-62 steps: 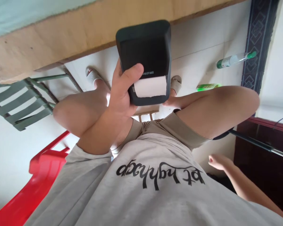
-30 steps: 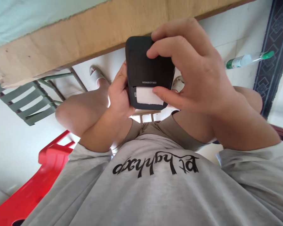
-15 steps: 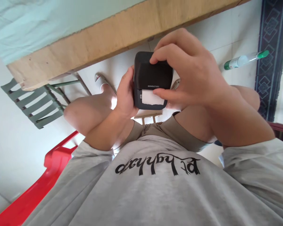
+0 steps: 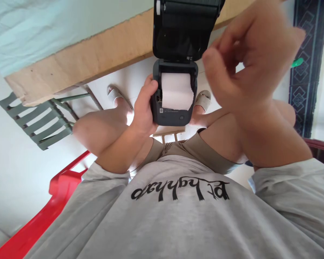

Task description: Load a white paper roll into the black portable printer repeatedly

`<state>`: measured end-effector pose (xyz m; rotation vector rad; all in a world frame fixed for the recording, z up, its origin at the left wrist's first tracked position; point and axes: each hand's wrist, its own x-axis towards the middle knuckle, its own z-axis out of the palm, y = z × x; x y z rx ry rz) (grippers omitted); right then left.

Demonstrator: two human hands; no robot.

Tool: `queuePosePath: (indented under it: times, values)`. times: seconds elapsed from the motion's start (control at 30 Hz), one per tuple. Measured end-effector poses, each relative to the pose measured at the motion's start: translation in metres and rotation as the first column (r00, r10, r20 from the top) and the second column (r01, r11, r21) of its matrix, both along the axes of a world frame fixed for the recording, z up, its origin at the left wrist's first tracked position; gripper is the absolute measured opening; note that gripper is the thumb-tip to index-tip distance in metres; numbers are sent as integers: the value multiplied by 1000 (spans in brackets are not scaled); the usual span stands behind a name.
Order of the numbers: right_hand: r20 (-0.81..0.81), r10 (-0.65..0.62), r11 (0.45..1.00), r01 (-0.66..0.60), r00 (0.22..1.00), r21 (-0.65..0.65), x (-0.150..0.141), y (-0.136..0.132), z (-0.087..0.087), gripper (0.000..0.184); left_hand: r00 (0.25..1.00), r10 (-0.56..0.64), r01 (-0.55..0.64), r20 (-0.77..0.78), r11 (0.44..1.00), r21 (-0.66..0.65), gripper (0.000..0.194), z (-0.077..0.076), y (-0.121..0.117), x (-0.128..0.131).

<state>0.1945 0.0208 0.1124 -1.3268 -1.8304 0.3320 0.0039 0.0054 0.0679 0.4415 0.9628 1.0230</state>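
My left hand is closed around the left side of a small black label printer, its thumb lying on the edge. The printer's lid stands swung up at the far end, showing its glossy inner side and a roller. Inside the body lies a roll of white label paper, its torn end over the front edge. To the right of the lid is my right hand, blurred, with bent fingers and the thumb apart from them. It holds nothing that I can see, and its thumb tip is close to the lid's edge.
A wooden table edge with a pale green cover runs across the top. A green slatted folding chair stands at left, a red plastic chair beside me. The bottle's green end shows on the floor at right.
The printer's lid has swung from closed to upright, uncovering the paper roll. My right hand has come off the printer's top and moved right. My left hand keeps its hold.
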Motion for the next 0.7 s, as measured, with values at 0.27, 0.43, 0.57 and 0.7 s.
queuePosePath:
  times: [0.27, 0.43, 0.57, 0.7]
  values:
    - [646, 299, 777, 215, 702, -592, -28, -3, 21, 41, 998, 4, -2, -64, 1000, 31, 12, -1, 0, 0]
    - [629, 299, 768, 210, 717, -605, -30, 0, 7, 38, 994, -18, 21, -104, 999, 32, 12, -4, -1, -1]
    - [254, 294, 795, -88, 922, -601, -9, 3, -1, 38, 996, -4, 6, -89, 1000, 15, 13, -1, -4, 0]
    - [-411, 181, 780, -385, 893, -493, 8, 12, 9, 50, 997, 60, -62, -38, 997, -37, 18, 4, 0, -1]
